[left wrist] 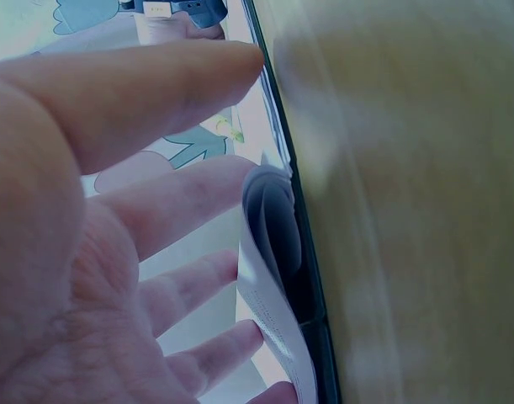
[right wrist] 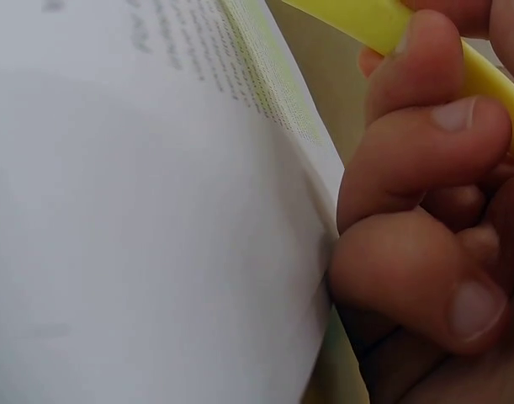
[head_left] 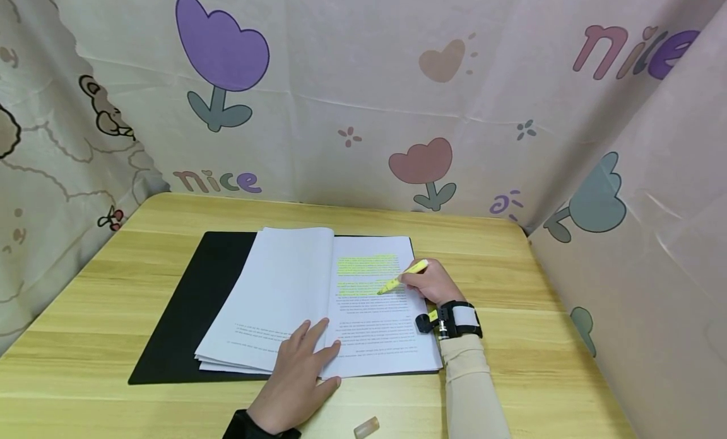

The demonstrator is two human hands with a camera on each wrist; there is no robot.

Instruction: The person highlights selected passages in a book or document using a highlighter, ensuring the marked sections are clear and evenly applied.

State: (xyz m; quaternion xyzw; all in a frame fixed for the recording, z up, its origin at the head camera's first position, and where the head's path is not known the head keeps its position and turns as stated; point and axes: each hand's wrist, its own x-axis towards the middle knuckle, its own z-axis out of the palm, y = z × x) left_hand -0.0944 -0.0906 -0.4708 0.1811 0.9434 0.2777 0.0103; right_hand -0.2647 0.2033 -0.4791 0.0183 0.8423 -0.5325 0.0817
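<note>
A yellow highlighter is gripped in my right hand, its tip at the printed text on the right page. Two blocks of that page's text are marked yellow. In the right wrist view the fingers curl round the highlighter's barrel. My left hand rests with spread fingers at the lower inner part of the open document, near the fold. Its fingertips touch the curved sheets in the left wrist view. The left page carries a few printed lines low down.
A black folder lies under the papers on the wooden table. Near the front edge lies a small translucent cap. A patterned curtain hangs behind the table and along both sides.
</note>
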